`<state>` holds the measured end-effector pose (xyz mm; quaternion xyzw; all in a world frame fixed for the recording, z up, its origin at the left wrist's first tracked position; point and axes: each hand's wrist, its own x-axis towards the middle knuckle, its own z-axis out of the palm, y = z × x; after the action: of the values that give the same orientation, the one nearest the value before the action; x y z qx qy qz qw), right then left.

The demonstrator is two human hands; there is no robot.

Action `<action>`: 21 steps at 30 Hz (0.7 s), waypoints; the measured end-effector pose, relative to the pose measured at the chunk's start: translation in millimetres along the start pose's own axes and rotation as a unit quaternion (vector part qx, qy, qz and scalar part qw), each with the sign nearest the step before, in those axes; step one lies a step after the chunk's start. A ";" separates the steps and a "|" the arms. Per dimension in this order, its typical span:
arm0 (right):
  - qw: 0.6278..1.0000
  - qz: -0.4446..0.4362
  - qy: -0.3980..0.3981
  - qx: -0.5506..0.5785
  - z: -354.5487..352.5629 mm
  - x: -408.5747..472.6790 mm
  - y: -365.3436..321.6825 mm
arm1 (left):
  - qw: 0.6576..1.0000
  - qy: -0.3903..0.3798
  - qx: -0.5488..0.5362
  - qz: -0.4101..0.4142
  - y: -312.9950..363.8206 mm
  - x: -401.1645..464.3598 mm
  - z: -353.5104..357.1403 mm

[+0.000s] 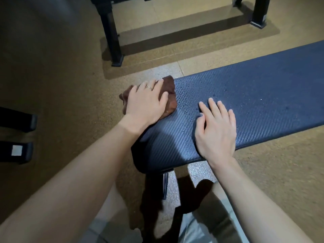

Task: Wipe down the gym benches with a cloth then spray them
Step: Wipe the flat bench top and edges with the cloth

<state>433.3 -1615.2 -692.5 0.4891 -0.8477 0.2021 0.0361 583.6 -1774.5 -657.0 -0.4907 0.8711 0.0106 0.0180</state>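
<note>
- Cloth (168,95) lies under the flat, open left hand (147,102); push it evenly along the bench (254,95).
- Right hand (216,130), open and flat, steadies the pad.

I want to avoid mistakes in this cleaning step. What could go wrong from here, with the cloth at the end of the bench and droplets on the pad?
1. The brown cloth lies at the end corner of the dark blue textured bench pad, partly over the edge; under the left hand it might slip off.
2. The right hand rests flat on the pad among droplets; it could slide or smear them.
</note>
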 end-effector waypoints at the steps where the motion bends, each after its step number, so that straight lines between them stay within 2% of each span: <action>1: 1.000 0.001 0.001 -0.001 -0.1 -1.3 0.0 | 1.000 0.003 0.000 -0.001 0.2 -9.5 0.3; 8: 1.000 0.013 0.003 -0.004 -0.9 -2.6 -3.5 | 0.997 0.001 -0.082 -0.006 -19.4 -131.7 4.4; 11: 1.000 0.020 0.005 -0.008 -0.4 -2.2 -7.4 | 0.997 -0.039 -0.070 -0.008 -14.9 -100.2 1.1; 16: 0.999 0.029 0.014 0.002 -3.5 -0.6 -9.0 | 0.998 0.015 -0.054 0.008 -19.4 -17.2 2.2; 21: 0.999 0.031 0.022 0.009 -3.1 0.1 -9.2 | 0.997 0.001 -0.074 0.006 -27.7 18.7 -7.0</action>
<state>440.6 -1618.2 -686.8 0.4586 -0.8596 0.2210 0.0438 597.4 -1805.1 -650.8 -0.4859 0.8706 0.0748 -0.0191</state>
